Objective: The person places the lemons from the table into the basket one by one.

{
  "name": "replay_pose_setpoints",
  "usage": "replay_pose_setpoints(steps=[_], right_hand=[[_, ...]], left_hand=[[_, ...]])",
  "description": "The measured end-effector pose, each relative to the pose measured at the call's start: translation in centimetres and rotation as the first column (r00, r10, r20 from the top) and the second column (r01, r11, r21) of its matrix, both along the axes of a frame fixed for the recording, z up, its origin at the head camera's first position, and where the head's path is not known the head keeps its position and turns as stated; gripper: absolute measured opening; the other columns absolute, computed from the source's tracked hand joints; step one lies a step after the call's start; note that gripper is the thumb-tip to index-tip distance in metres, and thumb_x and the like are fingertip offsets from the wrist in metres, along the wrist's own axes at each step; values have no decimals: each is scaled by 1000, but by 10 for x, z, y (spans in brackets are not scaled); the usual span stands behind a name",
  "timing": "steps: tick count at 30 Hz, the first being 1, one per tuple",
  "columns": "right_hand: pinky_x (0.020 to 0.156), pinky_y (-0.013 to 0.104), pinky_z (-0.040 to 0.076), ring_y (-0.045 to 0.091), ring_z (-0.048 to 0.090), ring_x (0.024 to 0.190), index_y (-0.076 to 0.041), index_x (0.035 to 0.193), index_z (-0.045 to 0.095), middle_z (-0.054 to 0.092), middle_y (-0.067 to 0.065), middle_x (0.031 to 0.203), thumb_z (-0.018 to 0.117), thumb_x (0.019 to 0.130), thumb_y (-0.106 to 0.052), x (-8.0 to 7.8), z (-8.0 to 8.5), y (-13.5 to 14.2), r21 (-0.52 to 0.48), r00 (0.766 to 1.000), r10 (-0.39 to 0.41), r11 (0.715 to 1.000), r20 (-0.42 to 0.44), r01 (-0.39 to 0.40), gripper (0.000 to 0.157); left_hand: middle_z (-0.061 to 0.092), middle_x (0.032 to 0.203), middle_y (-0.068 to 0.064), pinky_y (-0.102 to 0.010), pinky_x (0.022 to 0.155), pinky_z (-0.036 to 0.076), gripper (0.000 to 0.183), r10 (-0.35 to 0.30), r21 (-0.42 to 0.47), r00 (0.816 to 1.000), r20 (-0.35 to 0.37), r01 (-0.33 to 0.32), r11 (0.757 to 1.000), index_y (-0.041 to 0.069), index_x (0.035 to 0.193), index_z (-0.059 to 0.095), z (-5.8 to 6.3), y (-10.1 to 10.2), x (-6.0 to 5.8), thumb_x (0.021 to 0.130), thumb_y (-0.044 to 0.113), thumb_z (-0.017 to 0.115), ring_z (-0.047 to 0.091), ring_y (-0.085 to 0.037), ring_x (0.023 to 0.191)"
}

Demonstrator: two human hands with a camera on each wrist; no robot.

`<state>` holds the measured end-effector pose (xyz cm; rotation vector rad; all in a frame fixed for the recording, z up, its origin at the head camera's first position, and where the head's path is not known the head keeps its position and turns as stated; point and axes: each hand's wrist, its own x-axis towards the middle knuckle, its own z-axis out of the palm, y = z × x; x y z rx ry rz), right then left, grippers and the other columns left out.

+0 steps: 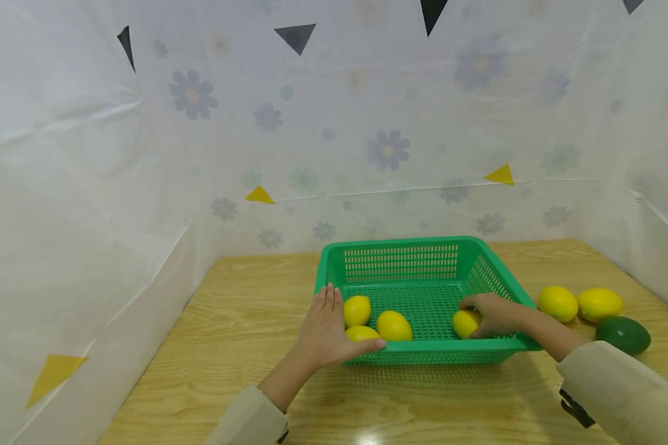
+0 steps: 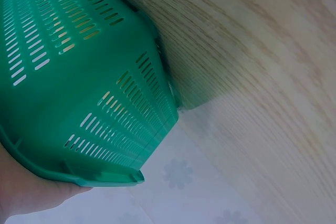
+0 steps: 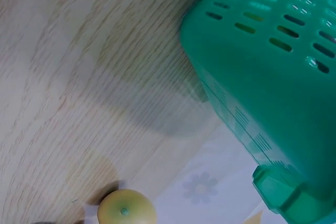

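A green plastic basket (image 1: 401, 347) stands on the wooden table, its slotted side walls close up in both wrist views. My left hand (image 1: 327, 337) rests on the basket's front left corner, fingers straight along the left rim and thumb along the front rim. Just beside that hand, three lemons lie inside: one at the back (image 1: 357, 310), one to the right (image 1: 394, 326) and one partly hidden by the front rim (image 1: 362, 334). Inside the right end, my right hand (image 1: 492, 315) grips another lemon (image 1: 465, 324) from above, fingers and thumb around it.
Right of the basket, two more lemons (image 1: 558, 303) (image 1: 600, 305) lie on the table (image 1: 245, 321), with a dark green avocado-shaped fruit (image 1: 623, 335) in front of them. A pale flowered curtain (image 1: 334, 123) encloses the back and sides.
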<state>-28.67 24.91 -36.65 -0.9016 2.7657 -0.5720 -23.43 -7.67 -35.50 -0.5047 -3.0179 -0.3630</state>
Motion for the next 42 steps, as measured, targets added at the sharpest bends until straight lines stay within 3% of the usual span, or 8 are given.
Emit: replay_pose_setpoints(steps=[9,12,16,21,26,34,39,42], right_hand=[[73,40,54,34,59,93,12,115,56,60,26,110,74,78,-27,0,3,0,-32,1000,4,999,14,-3,56],[75,44,53,39,59,96,13,117,55,59,29,114,70,81,-33,0,3,-1,-63,1000,3,998,-27,-5,60],[75,45,53,40,59,96,13,116,55,60,29,113,68,84,-28,0,2,-3,-107,990,-9,994,-138,-6,53],[78,48,52,41,59,99,10,116,57,62,26,112,69,83,-18,1,5,-5,-133,953,-89,990,-290,52,45],[83,54,49,45,57,103,11,116,56,60,29,113,70,81,-10,1,9,-2,-186,891,-168,978,-423,96,43],[84,61,45,49,51,107,11,120,52,55,33,118,69,81,-7,1,10,11,-258,822,-242,959,-515,120,47],[84,62,42,49,48,108,11,121,52,54,33,119,71,79,-7,1,9,22,-291,806,-252,951,-535,105,49],[84,63,41,49,47,108,11,120,53,53,33,119,71,80,-10,2,8,28,-294,810,-264,948,-524,119,49]], left_hand=[[11,152,-26,-45,118,14,113,-6,-1,1000,-4,6,1000,-7,145,16,0,0,1,76,75,50,11,-37,143],[11,152,-26,-45,118,14,113,-9,-2,1000,-5,9,1000,-8,145,16,0,0,1,76,75,49,10,-37,143],[10,153,-25,-45,118,13,113,-10,-1,1000,-5,10,1000,-8,145,16,-1,-1,1,76,75,49,10,-37,143],[10,153,-25,-45,118,14,113,-9,1,1000,-3,9,1000,-7,145,16,-1,-1,1,76,75,49,10,-37,143],[10,153,-25,-45,118,14,113,-10,2,1000,-8,10,1000,-7,145,17,-1,0,0,76,76,48,10,-37,143],[9,153,-25,-46,118,13,112,2,15,1000,12,-2,1000,-7,145,17,1,1,0,76,74,51,9,-36,143],[9,153,-25,-46,118,13,111,-1,10,1000,11,1,1000,-7,145,17,2,1,1,76,74,51,9,-37,143],[9,153,-25,-46,118,14,111,-3,6,1000,6,3,1000,-7,145,18,2,1,1,76,74,50,10,-37,143]])
